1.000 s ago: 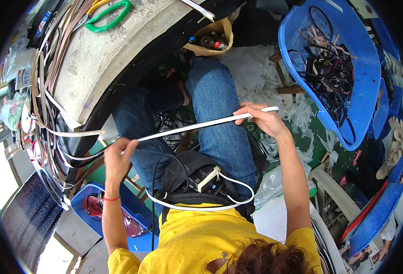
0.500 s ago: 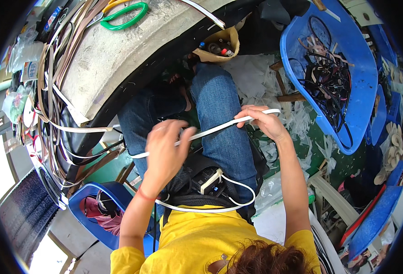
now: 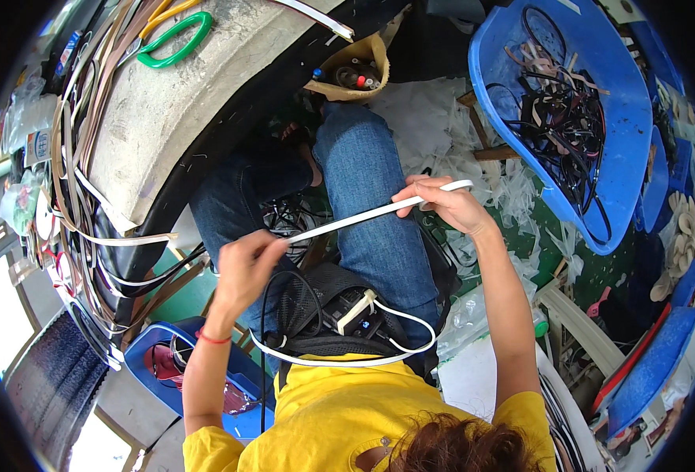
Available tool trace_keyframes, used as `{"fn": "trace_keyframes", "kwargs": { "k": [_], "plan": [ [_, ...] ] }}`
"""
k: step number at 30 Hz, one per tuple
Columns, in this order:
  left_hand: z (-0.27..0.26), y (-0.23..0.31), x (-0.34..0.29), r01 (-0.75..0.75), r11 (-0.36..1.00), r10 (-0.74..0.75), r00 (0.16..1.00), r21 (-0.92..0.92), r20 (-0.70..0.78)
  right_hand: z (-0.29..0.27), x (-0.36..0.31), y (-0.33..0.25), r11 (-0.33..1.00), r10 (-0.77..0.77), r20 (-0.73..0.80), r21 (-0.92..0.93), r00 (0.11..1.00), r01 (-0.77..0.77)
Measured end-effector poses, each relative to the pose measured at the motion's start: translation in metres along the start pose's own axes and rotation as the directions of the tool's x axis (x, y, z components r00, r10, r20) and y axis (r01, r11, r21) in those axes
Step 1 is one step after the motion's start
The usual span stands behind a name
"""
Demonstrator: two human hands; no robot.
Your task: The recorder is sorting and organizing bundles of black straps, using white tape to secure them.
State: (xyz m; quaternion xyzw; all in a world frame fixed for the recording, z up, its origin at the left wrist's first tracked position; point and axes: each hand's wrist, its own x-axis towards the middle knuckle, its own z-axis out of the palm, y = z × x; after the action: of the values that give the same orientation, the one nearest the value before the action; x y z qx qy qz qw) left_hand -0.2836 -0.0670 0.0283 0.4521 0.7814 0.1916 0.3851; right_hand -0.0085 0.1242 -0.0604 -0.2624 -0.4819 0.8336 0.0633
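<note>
A narrow white strip (image 3: 355, 219) is stretched taut on a slant above my jeans-clad knees. My left hand (image 3: 245, 267) is closed on its lower left end, thumb against the fingers. My right hand (image 3: 449, 206) pinches it close to the other end, and a short tip sticks out beyond the fingers. Below my left hand a thin black cord (image 3: 316, 293) curves over a black mesh pouch (image 3: 300, 303) on my lap. Whether that cord touches the left hand I cannot tell. A small dark device (image 3: 353, 315) with a white cable (image 3: 422, 322) sits at the pouch.
Scissors with a green and orange handle (image 3: 208, 33) lie on the grey worktop (image 3: 182, 102). Long strips (image 3: 66, 157) hang over its left side. A blue tub (image 3: 630, 165) of black scraps stands right, a paper bag (image 3: 380, 71) ahead, another blue bin (image 3: 147, 376) lower left.
My left hand has moved left and slightly down, from along the white strip to its end. The strip now runs straight. A black cord loop now shows below the left hand. The view has shifted slightly.
</note>
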Motion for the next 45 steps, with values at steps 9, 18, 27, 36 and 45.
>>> {"fn": "trace_keyframes", "kwargs": {
  "k": [9,18,27,36,45],
  "plan": [
    [-0.093,-0.188,-0.111,0.474,0.862,-0.329,0.793,0.181,-0.512,-0.001,0.000,-0.002,0.999,0.022,0.024,0.024,0.999,-0.023],
    [0.003,0.011,-0.024,-0.169,0.912,0.304,0.890,0.373,-0.340,0.001,-0.006,0.001,0.995,0.061,-0.048,0.080,0.997,-0.057],
    [0.050,0.063,0.050,-0.088,0.991,0.111,0.962,-0.102,0.250,0.002,-0.001,-0.005,0.993,0.050,0.017,0.110,0.999,-0.051],
    [-0.006,-0.001,0.003,0.070,0.997,-0.073,0.994,0.045,0.079,-0.002,-0.004,0.002,0.990,0.022,0.060,0.137,0.998,-0.030],
    [-0.073,-0.155,-0.089,0.458,0.852,-0.356,0.862,0.253,-0.361,-0.005,-0.003,-0.001,0.992,0.035,0.069,0.118,0.997,-0.043]
  ]
}}
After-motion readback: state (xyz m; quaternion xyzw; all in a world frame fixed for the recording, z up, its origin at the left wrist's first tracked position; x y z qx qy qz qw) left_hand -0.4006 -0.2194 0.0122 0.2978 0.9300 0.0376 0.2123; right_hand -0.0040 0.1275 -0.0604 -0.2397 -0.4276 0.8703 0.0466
